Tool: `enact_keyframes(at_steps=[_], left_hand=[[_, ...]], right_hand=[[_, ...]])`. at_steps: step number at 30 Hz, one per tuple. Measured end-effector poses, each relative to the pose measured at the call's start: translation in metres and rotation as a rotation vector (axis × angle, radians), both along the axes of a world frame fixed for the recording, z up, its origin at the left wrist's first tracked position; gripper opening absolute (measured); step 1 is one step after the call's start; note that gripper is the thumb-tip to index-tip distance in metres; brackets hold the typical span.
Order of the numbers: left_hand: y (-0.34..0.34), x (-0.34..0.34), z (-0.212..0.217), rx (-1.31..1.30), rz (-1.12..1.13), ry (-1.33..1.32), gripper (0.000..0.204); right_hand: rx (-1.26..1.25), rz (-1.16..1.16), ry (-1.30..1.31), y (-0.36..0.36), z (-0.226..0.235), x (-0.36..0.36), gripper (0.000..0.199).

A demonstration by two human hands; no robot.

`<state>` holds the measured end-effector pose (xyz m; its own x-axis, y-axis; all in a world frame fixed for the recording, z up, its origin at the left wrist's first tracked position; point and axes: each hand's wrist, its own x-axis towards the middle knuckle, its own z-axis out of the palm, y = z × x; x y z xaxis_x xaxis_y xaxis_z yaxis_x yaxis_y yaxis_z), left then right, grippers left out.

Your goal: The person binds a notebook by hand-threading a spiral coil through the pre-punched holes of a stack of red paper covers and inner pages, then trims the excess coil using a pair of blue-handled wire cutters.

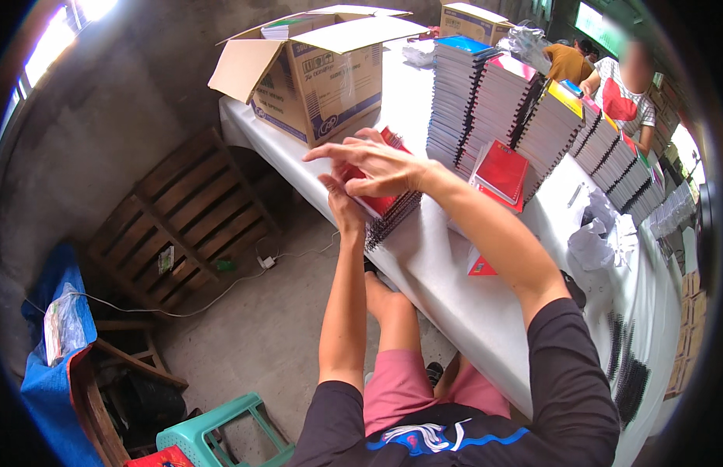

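Note:
A short stack of red-covered spiral notebooks [383, 204] lies at the table's near left edge, its black coils facing me. My right hand [388, 169] is over the stack, fingers spread and the index finger stretched left. Against the stack's left side is my left hand [344, 206]; one digit points up, while its other fingers are mostly hidden behind the right hand and notebooks. Right of my hands lie more red notebooks [503, 173], and a red corner [481, 265] shows below my right forearm.
An open cardboard box [322, 86] stands behind my hands. Tall stacks of spiral notebooks [455, 101] line the far side, near crumpled white plastic [599, 233] and loose black coils [630, 366]. A person [622, 97] works beyond. A wooden pallet [182, 218] and green stool [221, 432] are left.

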<state>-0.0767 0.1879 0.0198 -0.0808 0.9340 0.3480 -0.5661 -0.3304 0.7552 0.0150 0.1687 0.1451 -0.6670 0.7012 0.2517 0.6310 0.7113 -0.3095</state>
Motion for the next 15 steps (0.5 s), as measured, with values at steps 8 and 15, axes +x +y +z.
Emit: enact_keyframes(at_steps=[8,15], left_hand=[[0.001,-0.007,0.011,-0.057,0.144,0.339,0.079],[0.014,-0.014,-0.003,-0.017,0.092,0.208,0.077]], right_hand=[[-0.012,-0.982,0.893,0.001,-0.09,0.038,0.052],[0.1,-1.05,1.476,0.009,-0.11,0.033,0.066]])
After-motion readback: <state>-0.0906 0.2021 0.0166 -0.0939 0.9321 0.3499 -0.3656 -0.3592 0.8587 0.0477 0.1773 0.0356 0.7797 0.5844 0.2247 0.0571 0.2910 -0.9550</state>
